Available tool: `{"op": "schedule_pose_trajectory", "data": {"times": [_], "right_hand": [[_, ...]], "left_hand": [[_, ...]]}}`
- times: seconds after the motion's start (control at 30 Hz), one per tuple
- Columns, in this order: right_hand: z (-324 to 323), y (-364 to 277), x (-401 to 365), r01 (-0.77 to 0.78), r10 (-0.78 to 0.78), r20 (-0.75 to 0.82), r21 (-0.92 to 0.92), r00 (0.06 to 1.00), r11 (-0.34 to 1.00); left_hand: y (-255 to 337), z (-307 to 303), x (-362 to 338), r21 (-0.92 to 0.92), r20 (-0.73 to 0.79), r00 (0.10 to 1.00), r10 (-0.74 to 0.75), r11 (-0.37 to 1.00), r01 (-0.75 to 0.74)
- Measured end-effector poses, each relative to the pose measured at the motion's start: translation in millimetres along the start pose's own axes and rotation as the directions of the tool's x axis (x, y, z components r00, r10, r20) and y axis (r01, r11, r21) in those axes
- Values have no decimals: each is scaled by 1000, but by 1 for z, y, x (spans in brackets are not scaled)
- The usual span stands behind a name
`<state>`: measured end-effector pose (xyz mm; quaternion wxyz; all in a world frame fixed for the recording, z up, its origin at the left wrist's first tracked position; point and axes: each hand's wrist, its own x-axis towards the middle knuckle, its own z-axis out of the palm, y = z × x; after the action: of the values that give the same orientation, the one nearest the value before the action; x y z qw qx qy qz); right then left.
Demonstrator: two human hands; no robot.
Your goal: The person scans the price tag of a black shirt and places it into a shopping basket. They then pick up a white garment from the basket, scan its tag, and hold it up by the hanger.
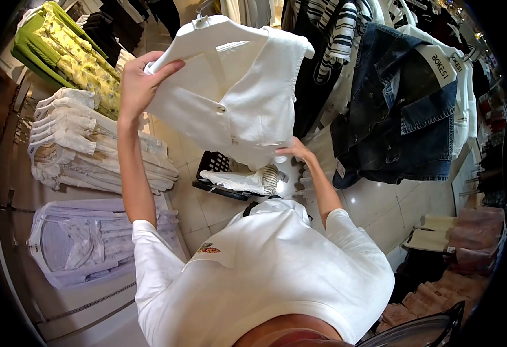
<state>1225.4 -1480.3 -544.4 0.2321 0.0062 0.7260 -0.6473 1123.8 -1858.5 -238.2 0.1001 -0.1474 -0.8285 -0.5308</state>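
Note:
A white sleeveless button-front vest hangs on a white hanger in front of me. My left hand is closed round the left end of the hanger, at the vest's shoulder. Low on the right, my right hand touches the vest's hem, its fingers partly behind or against the cloth. Whether it pinches the cloth cannot be made out. The hanger's hook is near a metal hook at the top of the view.
Cream blouses, lilac garments and a yellow floral dress hang at left. A black basket with folded clothes is on the tiled floor. Denim garments hang at right, above folded pink and beige clothes.

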Motion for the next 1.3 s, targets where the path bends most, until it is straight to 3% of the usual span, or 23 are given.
{"op": "schedule_pose_trajectory", "data": {"times": [0.13,0.2,0.23,0.33,0.37,0.4,0.5,0.63,0.8,1.0,1.03,1.3], "right_hand": [[1,34,6,-77,75,107,19,991,997],[8,53,13,22,-15,67,-102,998,995],[19,54,13,70,-81,-59,-171,995,983],[29,77,20,116,-134,-124,-146,983,982],[31,77,24,-40,15,-143,-173,990,984],[34,77,27,-40,15,-145,-174,989,984],[33,76,33,-122,60,-402,-131,914,984],[19,2,31,83,56,-618,194,784,978],[-4,-83,7,296,15,-655,363,756,883],[-42,-148,-62,336,-65,-590,363,805,869],[-37,-168,-82,296,-19,-581,385,813,874],[-47,-204,-208,315,-87,-709,197,700,929]], "left_hand": [[11,-5,0,-81,-22,999,-28,996,26],[11,-6,2,-81,-28,999,-29,996,27],[10,-7,3,-74,-58,998,-31,997,27],[13,-8,4,-88,-92,995,-25,996,17],[15,-9,3,-111,-93,995,-46,993,36],[16,-11,3,-135,-95,993,-66,989,53],[16,-14,2,-82,-186,981,-50,996,36],[6,-27,3,-69,-225,972,-67,996,53],[8,-30,-2,-130,-266,960,-89,990,55],[10,-25,-6,-142,-269,955,-125,986,89],[9,-24,-6,-157,-256,957,-136,983,98],[2,2,-4,-288,-106,992,-72,957,39]]}}
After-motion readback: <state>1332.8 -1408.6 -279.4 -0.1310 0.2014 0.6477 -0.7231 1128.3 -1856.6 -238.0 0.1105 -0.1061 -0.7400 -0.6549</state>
